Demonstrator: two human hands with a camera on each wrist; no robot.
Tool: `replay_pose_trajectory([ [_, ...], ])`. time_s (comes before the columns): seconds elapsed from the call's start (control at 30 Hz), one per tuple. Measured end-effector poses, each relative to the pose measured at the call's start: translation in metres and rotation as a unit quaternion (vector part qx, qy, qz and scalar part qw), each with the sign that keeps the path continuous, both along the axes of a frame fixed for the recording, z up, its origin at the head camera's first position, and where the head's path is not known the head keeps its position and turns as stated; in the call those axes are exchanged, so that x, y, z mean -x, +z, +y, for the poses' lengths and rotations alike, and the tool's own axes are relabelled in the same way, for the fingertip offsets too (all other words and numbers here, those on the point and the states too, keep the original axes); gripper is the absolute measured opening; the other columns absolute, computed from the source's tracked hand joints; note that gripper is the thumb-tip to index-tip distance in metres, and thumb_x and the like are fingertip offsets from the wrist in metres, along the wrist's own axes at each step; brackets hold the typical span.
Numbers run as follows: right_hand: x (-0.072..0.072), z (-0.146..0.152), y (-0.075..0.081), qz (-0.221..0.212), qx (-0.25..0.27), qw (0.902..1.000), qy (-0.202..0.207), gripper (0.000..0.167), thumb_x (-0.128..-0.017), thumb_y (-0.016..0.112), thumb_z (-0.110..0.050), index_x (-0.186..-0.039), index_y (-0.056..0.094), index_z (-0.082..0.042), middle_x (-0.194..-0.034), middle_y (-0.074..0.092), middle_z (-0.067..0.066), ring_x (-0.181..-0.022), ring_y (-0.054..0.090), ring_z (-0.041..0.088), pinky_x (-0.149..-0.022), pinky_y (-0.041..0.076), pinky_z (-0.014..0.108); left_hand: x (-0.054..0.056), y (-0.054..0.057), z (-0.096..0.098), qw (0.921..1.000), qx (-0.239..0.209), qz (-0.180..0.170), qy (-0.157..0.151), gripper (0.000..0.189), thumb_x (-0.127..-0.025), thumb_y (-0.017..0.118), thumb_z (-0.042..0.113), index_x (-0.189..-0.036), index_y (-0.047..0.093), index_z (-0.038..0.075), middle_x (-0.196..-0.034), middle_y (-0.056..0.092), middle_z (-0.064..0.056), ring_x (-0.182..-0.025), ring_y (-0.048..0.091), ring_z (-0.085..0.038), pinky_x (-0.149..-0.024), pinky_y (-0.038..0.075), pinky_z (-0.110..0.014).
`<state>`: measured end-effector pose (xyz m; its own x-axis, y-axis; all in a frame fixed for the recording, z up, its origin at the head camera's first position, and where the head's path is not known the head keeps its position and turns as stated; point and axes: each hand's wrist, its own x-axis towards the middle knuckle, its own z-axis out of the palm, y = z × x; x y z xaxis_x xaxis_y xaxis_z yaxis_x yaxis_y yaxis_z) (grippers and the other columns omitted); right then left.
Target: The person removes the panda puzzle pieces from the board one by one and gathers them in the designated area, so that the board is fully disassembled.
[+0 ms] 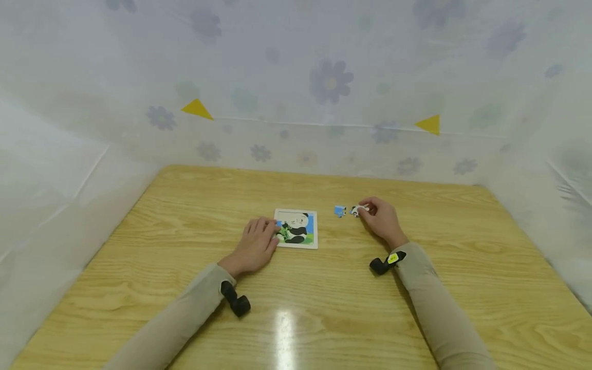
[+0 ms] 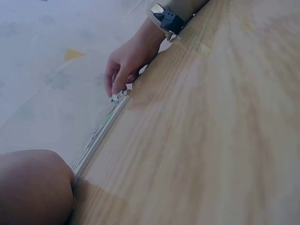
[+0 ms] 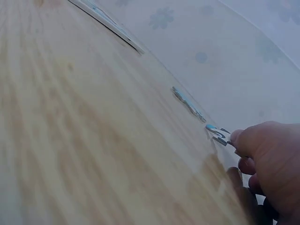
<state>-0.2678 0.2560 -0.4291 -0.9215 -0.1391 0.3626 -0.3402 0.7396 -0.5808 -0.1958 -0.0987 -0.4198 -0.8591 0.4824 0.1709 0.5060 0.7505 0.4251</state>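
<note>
A panda jigsaw puzzle (image 1: 296, 229) in a white-edged tray (image 1: 317, 241) lies flat on the wooden table. My left hand (image 1: 253, 246) rests at its left side, the loosely bent fingers touching the tray's edge. To the right, my right hand (image 1: 383, 221) pinches a white and black puzzle piece (image 1: 357, 210) between thumb and finger. In the right wrist view that puzzle piece (image 3: 219, 134) is tilted, with one end raised off the table. Just left of it, apart from the hand, lies a blue puzzle piece (image 1: 339, 210).
The wood-grain table (image 1: 324, 318) reaches back to a pale flowered curtain (image 1: 287, 77), which also hangs at both sides. Two yellow triangles mark the curtain, one being the left triangle (image 1: 198, 109). Black cameras sit on both wrists, including the left wrist camera (image 1: 237, 300).
</note>
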Motion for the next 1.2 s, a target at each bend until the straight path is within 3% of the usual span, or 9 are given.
replay_pose_trajectory([
  [0.4,-0.0004,-0.0044,0.0011,-0.003,-0.041,0.9991,-0.008,0.013,-0.091,0.064,-0.011,-0.097,0.070,-0.001,-0.084,0.056,0.016,-0.072,0.049,0.025,-0.065,0.039,0.036,0.0010,0.0006,-0.0006,1.0000,0.002,0.006,-0.005,0.035,-0.100,0.044,0.019,-0.130,0.050,0.001,-0.135,0.040,-0.019,-0.127,0.034,-0.036,-0.112,0.019,-0.054],
  [0.9,-0.0013,-0.0052,0.0043,-0.016,-0.039,0.9991,-0.007,0.016,-0.094,0.060,-0.011,-0.102,0.069,-0.001,-0.092,0.058,0.018,-0.078,0.053,0.030,-0.071,0.042,0.043,0.0032,-0.0023,-0.0001,0.9999,0.004,-0.011,0.003,0.035,-0.101,0.041,0.020,-0.130,0.050,0.003,-0.138,0.039,-0.019,-0.128,0.033,-0.036,-0.113,0.016,-0.052],
  [1.2,-0.0004,-0.0045,0.0038,-0.007,-0.031,0.9995,0.000,0.017,-0.095,0.058,-0.011,-0.104,0.071,-0.003,-0.091,0.058,0.016,-0.074,0.050,0.026,-0.067,0.038,0.038,0.0024,-0.0018,-0.0001,1.0000,0.001,-0.008,0.003,0.035,-0.101,0.041,0.020,-0.130,0.051,0.003,-0.138,0.039,-0.018,-0.128,0.033,-0.035,-0.113,0.017,-0.052],
])
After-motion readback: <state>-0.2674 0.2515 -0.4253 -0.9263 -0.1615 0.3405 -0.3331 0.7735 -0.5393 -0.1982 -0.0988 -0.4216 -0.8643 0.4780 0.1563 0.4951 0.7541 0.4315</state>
